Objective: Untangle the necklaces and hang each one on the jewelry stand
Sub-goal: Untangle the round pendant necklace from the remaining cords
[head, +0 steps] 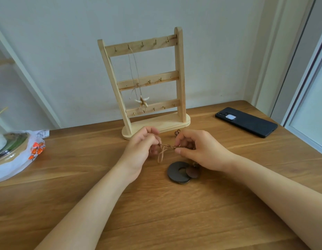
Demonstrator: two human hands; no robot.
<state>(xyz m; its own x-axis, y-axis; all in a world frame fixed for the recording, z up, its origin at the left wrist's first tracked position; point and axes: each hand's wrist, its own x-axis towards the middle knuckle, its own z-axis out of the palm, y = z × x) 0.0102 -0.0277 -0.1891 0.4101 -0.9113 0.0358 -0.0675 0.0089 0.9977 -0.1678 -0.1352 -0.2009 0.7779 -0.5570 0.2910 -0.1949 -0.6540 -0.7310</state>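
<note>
1. Necklaces, overall: a starfish necklace [143, 101] already hangs from a top-rail hook of the jewelry stand [180, 73], which is at the far centre of the table [156, 213]. The brown cord [168, 146] is held just above the table, near the stand's base, between both hands.
2. Far left: a plastic bag [17, 156] with an orange print lies at the table's edge, well apart from the work.
3. Left hand [140, 150]: the fingers are curled and the fingertips pinch the left end of the cord's twisted stretch. A loose loop droops below it toward the table.
4. Centre: the twisted stretch runs roughly level from hand to hand. How many strands it holds cannot be told.
5. Right hand [198, 150]: thumb and forefinger pinch the right end of the twist, and the other fingers are curled in.
6. Just near that hand, a dark ring pendant [172, 173] and a small brown disc [192, 171] lie on the table, overlapping.
7. Far right: a phone [246, 122] lies flat, clear of the work.
8. Judgement: untangling is the step in hand. Two pendants suggest two necklaces are wound together and not yet hung.
9. The next move calls for slackening the twist and feeding a loop back through. Pulling the ends apart would likely tighten it.
</note>
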